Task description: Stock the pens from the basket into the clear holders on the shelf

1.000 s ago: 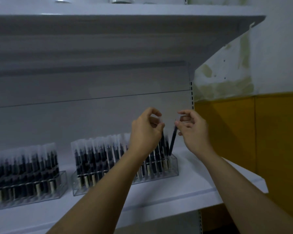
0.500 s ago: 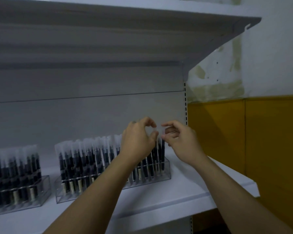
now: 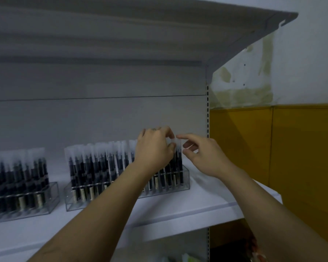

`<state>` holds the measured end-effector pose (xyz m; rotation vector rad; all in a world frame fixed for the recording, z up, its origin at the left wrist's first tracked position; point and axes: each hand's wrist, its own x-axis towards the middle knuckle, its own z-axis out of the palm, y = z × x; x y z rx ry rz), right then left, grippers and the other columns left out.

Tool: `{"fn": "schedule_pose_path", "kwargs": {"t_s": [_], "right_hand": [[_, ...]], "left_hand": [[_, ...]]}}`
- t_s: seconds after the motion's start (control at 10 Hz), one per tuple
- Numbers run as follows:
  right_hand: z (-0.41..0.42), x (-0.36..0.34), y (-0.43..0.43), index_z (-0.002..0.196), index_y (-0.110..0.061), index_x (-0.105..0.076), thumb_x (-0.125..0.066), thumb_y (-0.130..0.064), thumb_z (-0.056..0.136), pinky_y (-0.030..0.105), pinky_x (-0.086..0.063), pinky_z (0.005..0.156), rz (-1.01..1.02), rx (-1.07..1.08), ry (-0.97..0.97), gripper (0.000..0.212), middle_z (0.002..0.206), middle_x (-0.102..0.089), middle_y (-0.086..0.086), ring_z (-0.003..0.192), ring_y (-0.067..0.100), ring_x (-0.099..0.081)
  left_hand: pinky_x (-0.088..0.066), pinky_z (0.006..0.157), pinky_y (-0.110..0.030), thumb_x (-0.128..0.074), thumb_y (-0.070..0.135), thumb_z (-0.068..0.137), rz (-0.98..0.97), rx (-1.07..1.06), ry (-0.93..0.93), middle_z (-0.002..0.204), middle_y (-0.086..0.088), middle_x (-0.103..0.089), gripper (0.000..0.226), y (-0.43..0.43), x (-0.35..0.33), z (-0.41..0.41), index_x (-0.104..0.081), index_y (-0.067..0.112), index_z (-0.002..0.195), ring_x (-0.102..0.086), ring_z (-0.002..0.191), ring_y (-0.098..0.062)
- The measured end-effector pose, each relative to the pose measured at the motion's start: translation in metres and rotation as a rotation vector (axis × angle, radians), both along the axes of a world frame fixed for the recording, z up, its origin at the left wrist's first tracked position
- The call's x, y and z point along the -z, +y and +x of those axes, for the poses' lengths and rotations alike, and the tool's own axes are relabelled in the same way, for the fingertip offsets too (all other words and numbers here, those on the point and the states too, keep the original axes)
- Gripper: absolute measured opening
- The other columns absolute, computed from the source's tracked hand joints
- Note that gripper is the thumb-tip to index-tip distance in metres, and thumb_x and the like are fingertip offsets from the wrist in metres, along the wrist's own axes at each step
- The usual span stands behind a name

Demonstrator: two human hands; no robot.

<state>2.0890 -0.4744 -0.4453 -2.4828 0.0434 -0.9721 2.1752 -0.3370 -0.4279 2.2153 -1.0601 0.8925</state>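
Two bare forearms rise from the bottom edge toward the middle of the frame. Beyond them runs the front lip of the white shelf (image 3: 178, 214).

At centre, the left hand (image 3: 153, 148) has its fingers curled and seems to pinch the frosted cap of a pen (image 3: 179, 159) from the left. The right hand (image 3: 203, 156) comes in from the right with its fingers apart. Its forefinger lies out straight onto the cap's top and its thumb is just beside the cap lower down. I cannot tell if the thumb touches.

The pen stands between the two hands, upright with its long axis near vertical. Its lower end sits in the rightmost slot of the clear holder (image 3: 186, 178), which is otherwise packed with pens. I judge that seating it calls for a push straight down along that axis, and the right forefinger is best placed for it.

Further left a second holder (image 3: 51, 193) stands apart, also full. A yellow wall (image 3: 273, 144) fills the right of the frame. The basket is not in view.
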Motion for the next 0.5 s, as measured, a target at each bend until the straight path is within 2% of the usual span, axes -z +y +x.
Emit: {"fn": "schedule_pose_path", "kwargs": {"t_s": [0.1, 0.2, 0.3, 0.4, 0.5], "right_hand": [[-0.001, 0.002, 0.001, 0.137, -0.036, -0.049, -0.057, -0.020, 0.096, 0.025, -0.046, 0.084, 0.011, -0.001, 0.020, 0.045, 0.105, -0.059, -0.006, 0.096, 0.011, -0.058], [0.000, 0.008, 0.001, 0.144, -0.041, -0.037, -0.059, -0.022, 0.095, 0.028, -0.049, 0.088, 0.013, -0.001, 0.034, 0.057, 0.117, -0.060, -0.003, 0.099, 0.011, -0.058], [-0.003, 0.012, 0.005, 0.149, -0.047, -0.019, -0.064, -0.024, 0.092, 0.036, -0.050, 0.096, 0.038, 0.006, 0.074, 0.076, 0.133, -0.054, -0.003, 0.111, 0.012, -0.055], [-0.010, 0.015, 0.010, 0.150, -0.044, -0.018, -0.066, -0.024, 0.090, 0.040, -0.046, 0.102, 0.049, 0.009, 0.060, 0.079, 0.142, -0.047, -0.002, 0.120, 0.013, -0.050], [-0.019, 0.017, 0.021, 0.150, -0.038, -0.023, -0.067, -0.026, 0.090, 0.040, -0.044, 0.104, 0.064, 0.006, 0.040, 0.075, 0.144, -0.044, -0.001, 0.124, 0.014, -0.046]], "left_hand": [[-0.021, 0.117, -0.042, -0.057, 0.034, 0.092, 0.034, -0.009, -0.028, 0.116, 0.005, -0.063, 0.022, 0.003, 0.001, 0.000, -0.058, 0.027, 0.114, -0.054, 0.110, -0.017], [-0.013, 0.120, -0.043, -0.057, 0.033, 0.092, 0.080, -0.023, -0.044, 0.126, 0.004, -0.059, 0.029, 0.006, 0.002, -0.003, -0.056, 0.028, 0.121, -0.051, 0.120, -0.017], [-0.010, 0.120, -0.043, -0.059, 0.034, 0.091, 0.117, -0.023, -0.039, 0.136, 0.005, -0.053, 0.041, 0.013, 0.004, -0.010, -0.051, 0.029, 0.131, -0.046, 0.127, -0.016], [-0.008, 0.121, -0.043, -0.059, 0.033, 0.091, 0.110, -0.024, -0.045, 0.141, 0.004, -0.049, 0.051, 0.025, 0.005, -0.018, -0.043, 0.029, 0.138, -0.043, 0.130, -0.017], [-0.008, 0.121, -0.042, -0.059, 0.033, 0.091, 0.106, -0.040, -0.044, 0.141, 0.004, -0.048, 0.050, 0.044, 0.004, -0.026, -0.043, 0.028, 0.138, -0.041, 0.131, -0.017]]}}
